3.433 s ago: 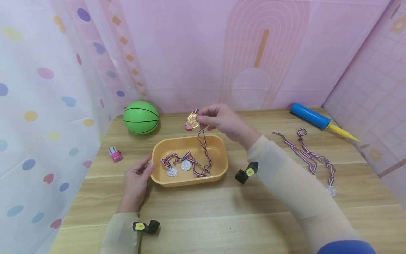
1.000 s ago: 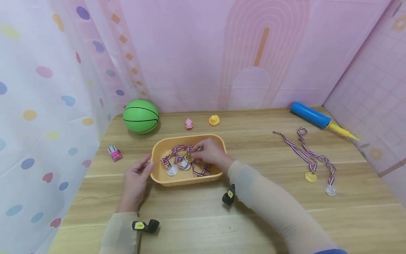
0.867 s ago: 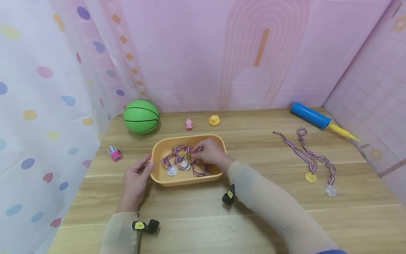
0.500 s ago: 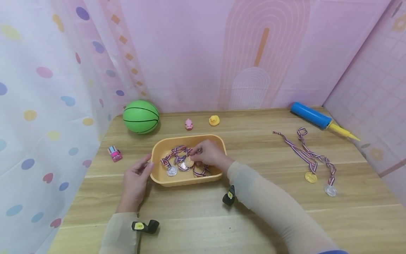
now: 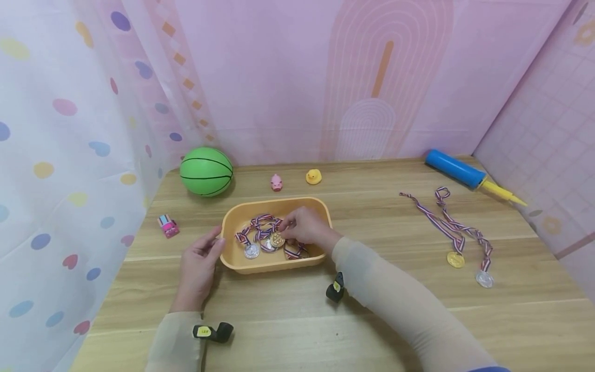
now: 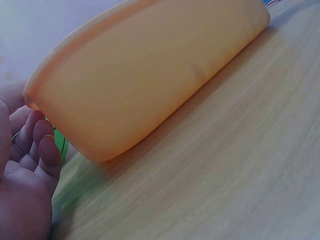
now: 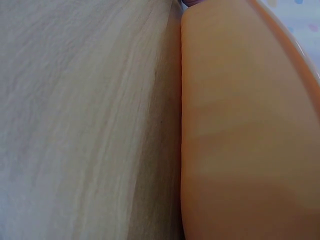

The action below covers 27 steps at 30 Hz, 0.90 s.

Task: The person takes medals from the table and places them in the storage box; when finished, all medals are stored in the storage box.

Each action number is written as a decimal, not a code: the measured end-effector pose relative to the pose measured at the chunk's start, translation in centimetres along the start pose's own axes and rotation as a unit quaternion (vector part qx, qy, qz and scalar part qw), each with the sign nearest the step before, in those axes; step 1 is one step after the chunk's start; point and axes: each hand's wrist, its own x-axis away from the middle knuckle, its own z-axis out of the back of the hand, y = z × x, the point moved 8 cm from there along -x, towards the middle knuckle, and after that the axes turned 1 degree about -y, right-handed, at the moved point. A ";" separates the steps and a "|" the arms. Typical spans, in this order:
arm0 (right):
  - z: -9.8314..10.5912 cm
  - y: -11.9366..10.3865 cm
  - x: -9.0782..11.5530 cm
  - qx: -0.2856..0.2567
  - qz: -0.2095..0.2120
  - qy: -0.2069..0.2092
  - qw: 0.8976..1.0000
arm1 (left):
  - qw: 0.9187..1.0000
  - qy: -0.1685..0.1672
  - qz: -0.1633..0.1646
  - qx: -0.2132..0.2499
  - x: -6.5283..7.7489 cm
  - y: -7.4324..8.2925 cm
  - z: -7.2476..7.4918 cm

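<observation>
An orange plastic basin (image 5: 260,267) stands on the wooden table. My left hand (image 5: 199,266) grips its left end, with the thumb at the rim and the fingers curled below, as the left wrist view shows. Inside the basin, my right hand (image 5: 307,226) pinches a gold medal (image 5: 277,239) at its edge. That medal overlaps a silver medal (image 5: 268,245); a second silver medal (image 5: 252,251) lies to the left. Striped ribbons (image 5: 263,221) are bunched around them, partly hidden by the right hand. Only the basin's outer wall (image 7: 245,120) fills the right wrist view.
To the right lie a gold medal (image 5: 455,259) and a silver medal (image 5: 484,279) with ribbons stretched out. Behind them is a blue and yellow hand pump (image 5: 455,169). A green ball (image 5: 206,171), pink pig (image 5: 276,182), yellow duck (image 5: 313,176) and pink toy car (image 5: 168,226) surround the basin.
My right hand has lowered the gold medal from above the back rim into the basin, its ribbon now bunched there. In the last second the medal has tilted and shifted slightly. The left hand stays put.
</observation>
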 end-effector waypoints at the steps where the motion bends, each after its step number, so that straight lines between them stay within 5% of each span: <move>1: 0.0 0.0 0.0 0.001 0.003 0.000 1.000 | 1.000 -0.001 -0.001 0.002 0.0 0.0 0.0; 13: 0.2 -0.2 0.0 0.023 0.028 0.009 0.999 | 1.000 -0.002 -0.003 -0.001 0.1 0.1 0.0; 21: 0.6 -0.1 0.2 -0.023 0.021 0.032 0.999 | 1.000 0.001 -0.009 0.004 0.2 0.3 0.0; 27: 1.6 -0.7 0.3 -0.047 0.068 0.057 0.995 | 1.000 0.005 -0.016 0.015 0.1 0.3 0.0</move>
